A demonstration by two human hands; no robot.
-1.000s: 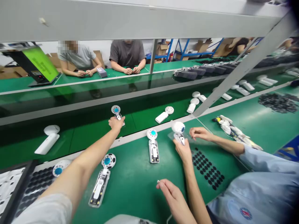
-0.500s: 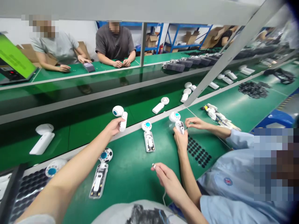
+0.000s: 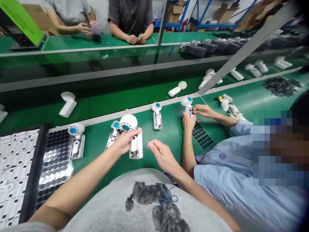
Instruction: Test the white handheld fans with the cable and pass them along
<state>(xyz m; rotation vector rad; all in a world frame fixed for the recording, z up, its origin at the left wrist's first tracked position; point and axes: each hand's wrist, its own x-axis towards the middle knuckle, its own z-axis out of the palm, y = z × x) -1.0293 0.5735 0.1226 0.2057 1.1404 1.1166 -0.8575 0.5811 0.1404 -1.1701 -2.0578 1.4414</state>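
My left hand (image 3: 125,141) grips a white handheld fan unit (image 3: 133,137) with a round head and blue centre, its open handle showing the inner board, held just above the green bench. My right hand (image 3: 161,154) sits right beside it, pinching a small metal part (image 3: 147,142) between thumb and forefinger, the tip close to the fan's handle. Two more open fan units lie on the bench: one (image 3: 113,133) partly behind the held one, another (image 3: 76,140) further left.
A co-worker in a blue shirt at my right holds a fan unit (image 3: 188,104) with both hands over black round pads (image 3: 202,135). Another unit (image 3: 157,115) lies between us. A tray of pads (image 3: 51,159) sits left. Closed fans ride the conveyor (image 3: 108,100). Two people sit opposite.
My left hand lifted the fan off the conveyor and brought it back over the bench toward me. My right hand rose to meet it with the small part. The view tilted down.
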